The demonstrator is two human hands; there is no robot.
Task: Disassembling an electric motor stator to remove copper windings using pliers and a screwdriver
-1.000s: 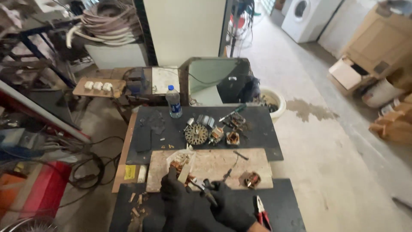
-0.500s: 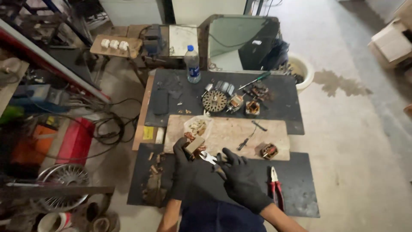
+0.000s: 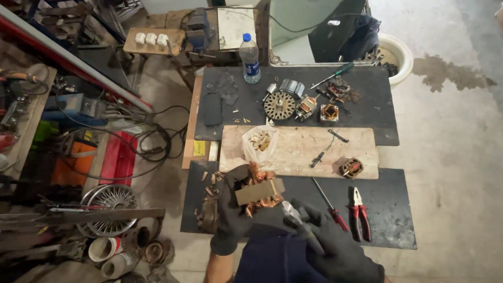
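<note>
My left hand, in a black glove, grips a motor stator with copper windings, held above the near edge of the dark work mat. In my right hand, also black-gloved, is a metal plier-like tool whose tip points at the copper windings. Both hands are low in the view, over my dark blue lap.
A wooden board carries a plastic bag of small parts, a screwdriver and another stator. Red-handled pliers and a red screwdriver lie at right. Behind are a round rotor disc, a water bottle and a white bucket. Cables and clutter fill the floor at left.
The camera has moved closer and lower over the bench. Both hands stay on the stator and the tool, now nearer the body.
</note>
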